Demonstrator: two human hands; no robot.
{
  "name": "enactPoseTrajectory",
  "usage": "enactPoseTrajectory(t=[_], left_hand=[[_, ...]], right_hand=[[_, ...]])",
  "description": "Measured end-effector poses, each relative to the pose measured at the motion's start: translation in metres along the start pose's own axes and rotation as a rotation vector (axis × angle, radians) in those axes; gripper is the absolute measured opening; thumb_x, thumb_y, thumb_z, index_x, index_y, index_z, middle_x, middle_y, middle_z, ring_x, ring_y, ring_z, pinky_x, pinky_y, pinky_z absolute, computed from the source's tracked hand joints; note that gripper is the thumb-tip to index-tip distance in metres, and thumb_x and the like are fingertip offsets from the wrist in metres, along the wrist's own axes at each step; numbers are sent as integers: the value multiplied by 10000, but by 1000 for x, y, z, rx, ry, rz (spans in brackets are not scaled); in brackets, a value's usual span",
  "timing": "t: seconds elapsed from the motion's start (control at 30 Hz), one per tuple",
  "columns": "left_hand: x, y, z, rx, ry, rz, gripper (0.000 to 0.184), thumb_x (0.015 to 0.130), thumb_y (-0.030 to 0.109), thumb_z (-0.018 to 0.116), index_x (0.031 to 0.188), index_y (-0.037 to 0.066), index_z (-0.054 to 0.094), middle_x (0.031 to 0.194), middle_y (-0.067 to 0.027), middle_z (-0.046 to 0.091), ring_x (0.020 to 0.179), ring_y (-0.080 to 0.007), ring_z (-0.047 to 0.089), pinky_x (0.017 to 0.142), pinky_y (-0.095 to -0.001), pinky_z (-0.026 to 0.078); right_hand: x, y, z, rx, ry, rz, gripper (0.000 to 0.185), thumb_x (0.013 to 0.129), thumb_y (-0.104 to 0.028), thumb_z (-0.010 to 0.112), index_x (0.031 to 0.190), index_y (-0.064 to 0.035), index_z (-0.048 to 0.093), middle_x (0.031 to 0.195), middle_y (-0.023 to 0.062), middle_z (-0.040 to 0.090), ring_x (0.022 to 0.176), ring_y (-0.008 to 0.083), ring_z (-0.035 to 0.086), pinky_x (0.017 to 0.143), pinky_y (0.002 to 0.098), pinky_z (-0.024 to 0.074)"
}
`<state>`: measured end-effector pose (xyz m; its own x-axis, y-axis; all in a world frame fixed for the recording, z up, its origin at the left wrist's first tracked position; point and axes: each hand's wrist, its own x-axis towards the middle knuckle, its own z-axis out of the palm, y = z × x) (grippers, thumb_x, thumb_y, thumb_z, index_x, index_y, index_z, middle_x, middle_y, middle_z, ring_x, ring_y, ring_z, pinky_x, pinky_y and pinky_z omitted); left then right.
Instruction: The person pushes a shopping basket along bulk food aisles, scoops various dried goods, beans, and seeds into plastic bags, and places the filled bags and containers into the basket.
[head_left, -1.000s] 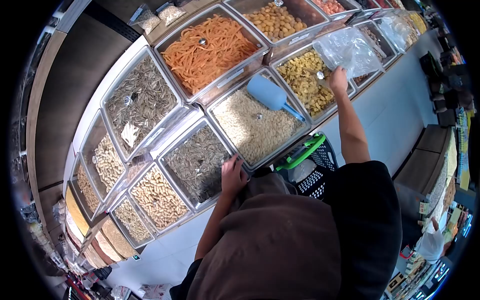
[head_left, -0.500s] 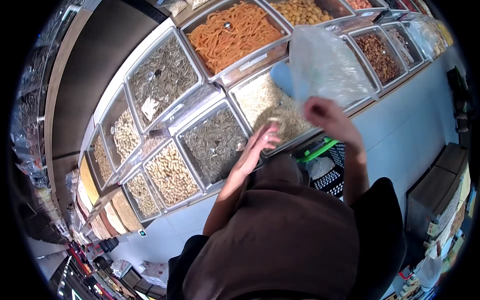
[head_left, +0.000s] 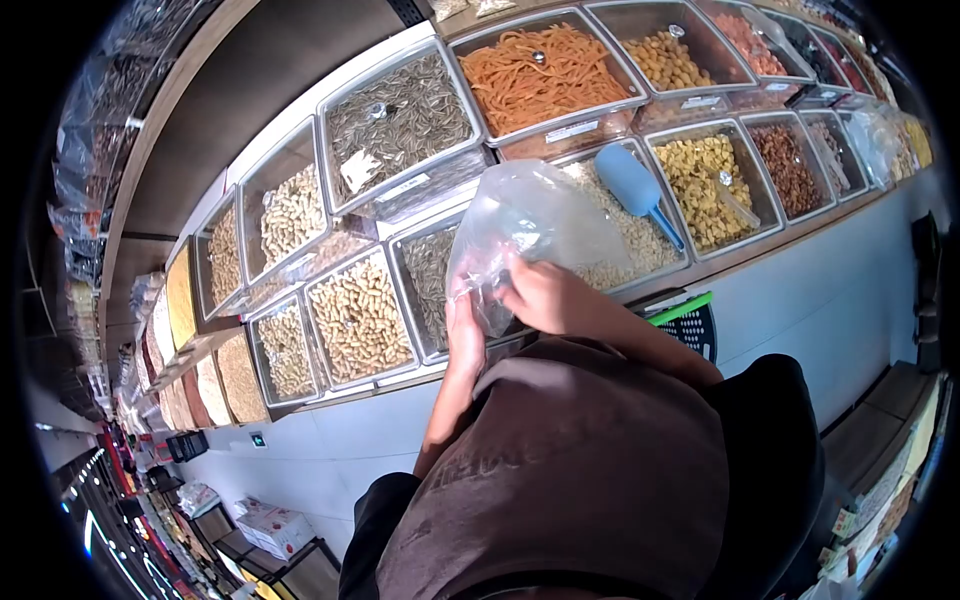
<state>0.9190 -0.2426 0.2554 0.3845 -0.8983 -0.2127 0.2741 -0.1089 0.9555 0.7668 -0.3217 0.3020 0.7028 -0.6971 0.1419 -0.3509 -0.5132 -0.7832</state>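
A clear plastic bag [head_left: 540, 215] is spread between my two hands, in front of the bins. My left hand [head_left: 466, 335] grips its lower left side, with the fingers partly seen through the film. Bent fingers of my right hand [head_left: 545, 298] pinch the bag's near edge. Behind the bag lies a bin of pale seeds [head_left: 650, 245], partly covered, with a blue scoop [head_left: 628, 180] resting on it. The bag also overlaps a bin of dark striped seeds [head_left: 428, 275].
Around these stand bins of peanuts [head_left: 358, 315], yellow pieces [head_left: 700, 185], orange strips [head_left: 540, 75] and brown nuts [head_left: 790, 165]. A basket with a green handle [head_left: 682, 308] is low at the right, beside the counter.
The bag has come from the right-hand bins to in front of my body. My left hand has taken hold of it too. The view has shifted, so the bins appear further right.
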Motion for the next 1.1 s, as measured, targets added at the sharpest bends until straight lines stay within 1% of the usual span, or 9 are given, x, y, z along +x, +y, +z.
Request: enactPoseTrajectory(t=[0.13, 0.23, 0.3, 0.33, 0.43, 0.5, 0.6, 0.73, 1.1], left_hand=[[-19, 21, -4, -169, 121, 202, 519, 1041, 340, 360, 1472, 51, 346, 1425, -105, 456, 1233, -275, 506, 955, -460, 496], [-35, 64, -12, -300, 462, 136, 559, 1013, 396, 401, 1476, 85, 362, 1406, -96, 476, 1201, -223, 521, 943, -369, 481], [-43, 72, -32, -172, 384, 473, 553, 1007, 352, 373, 1471, 50, 367, 1433, -118, 454, 1254, -240, 488, 1073, -439, 378], [-56, 76, -41, -268, 455, 377, 570, 998, 366, 375, 1461, 34, 370, 1463, -123, 431, 1307, -256, 452, 1095, -436, 359], [-71, 100, -27, -50, 77, 742, 540, 979, 296, 425, 1408, -32, 420, 1386, -182, 502, 1245, -280, 527, 1026, -430, 432], [-76, 103, -19, 309, 166, 493, 444, 955, 173, 453, 1317, -76, 510, 1318, -202, 545, 1204, -288, 558, 1014, -400, 434], [-35, 84, -16, 790, -105, 488, 364, 945, 87, 440, 1259, -66, 544, 1259, -248, 560, 1127, -380, 583, 987, -382, 434], [-18, 23, -42, 861, 14, 198, 336, 924, 81, 484, 1225, -39, 570, 1222, -279, 576, 1124, -469, 544, 965, -449, 439], [-8, -77, -185, 1172, 473, 220, 421, 923, 113, 451, 1304, -46, 530, 1400, -321, 446, 1308, -465, 423, 1110, -459, 348]], right_hand=[[1, 12, -7, -7, 40, 227, 679, 923, -240, 596, 1455, 42, 280, 857, 218, 657, 794, 374, 652, 739, 435, 510], [0, 11, -13, 81, 35, 235, 673, 896, -279, 615, 1434, 11, 334, 917, 250, 659, 881, 418, 653, 798, 476, 515], [1, 4, -15, 78, -217, 273, 626, 905, -302, 610, 1395, 19, 389, 1018, 257, 652, 973, 408, 641, 853, 470, 505], [0, 2, -11, 76, -223, 275, 626, 905, -302, 610, 1395, 19, 389, 1018, 257, 652, 973, 408, 641, 853, 470, 505], [-9, 9, 26, 137, -390, 158, 602, 902, -344, 620, 1329, 46, 455, 1135, 278, 617, 1053, 414, 614, 902, 460, 491], [-18, 32, 72, 101, -389, -185, 573, 911, -366, 618, 1267, 67, 500, 1245, 284, 569, 1130, 406, 583, 956, 445, 469], [-14, 0, 70, 22, -563, -137, 596, 952, -383, 574, 1349, 38, 428, 1224, 255, 581, 1138, 384, 575, 997, 414, 443], [-22, 16, 68, -4, -405, -239, 681, 952, -397, 544, 1391, 94, 370, 1188, 261, 613, 1119, 399, 596, 954, 408, 479], [-15, 87, 109, -89, -601, 111, 543, 912, -343, 591, 1257, 48, 442, 1009, 315, 632, 996, 432, 622, 858, 495, 489]])
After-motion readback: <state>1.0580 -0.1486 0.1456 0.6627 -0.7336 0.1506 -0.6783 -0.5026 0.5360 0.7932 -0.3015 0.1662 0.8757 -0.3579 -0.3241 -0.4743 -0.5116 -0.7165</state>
